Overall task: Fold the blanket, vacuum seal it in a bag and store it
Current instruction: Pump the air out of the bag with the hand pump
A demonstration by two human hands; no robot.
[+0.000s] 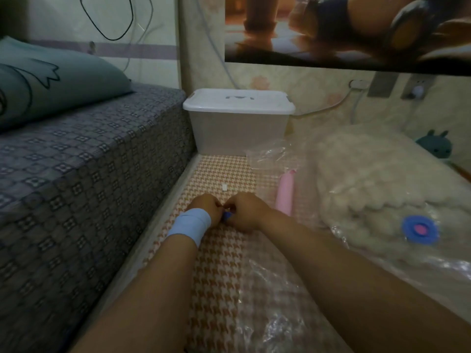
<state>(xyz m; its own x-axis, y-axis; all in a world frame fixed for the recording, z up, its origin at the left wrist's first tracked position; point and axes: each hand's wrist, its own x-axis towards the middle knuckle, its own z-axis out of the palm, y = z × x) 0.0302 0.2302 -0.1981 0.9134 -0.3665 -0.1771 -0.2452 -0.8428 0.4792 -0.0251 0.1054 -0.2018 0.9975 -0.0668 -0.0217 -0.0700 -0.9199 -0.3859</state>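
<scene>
A cream fluffy blanket (362, 184) lies folded inside a clear vacuum bag (288, 296) on the houndstooth mat at the right. The bag carries a blue round valve (420, 228) with a pink centre. My left hand (206, 210), with a light blue band at the wrist, and my right hand (246, 212) meet at the bag's left edge. Both pinch a small blue clip (227, 216) between their fingertips; most of the clip is hidden. A pink hand pump (285, 193) lies just right of my hands.
A translucent storage box (239, 123) with a white lid stands at the far end of the mat (221, 174). A small white piece (224, 187) lies on the mat. A bed with a grey patterned sheet (89, 174) borders the left. A dark plush toy (435, 145) sits far right.
</scene>
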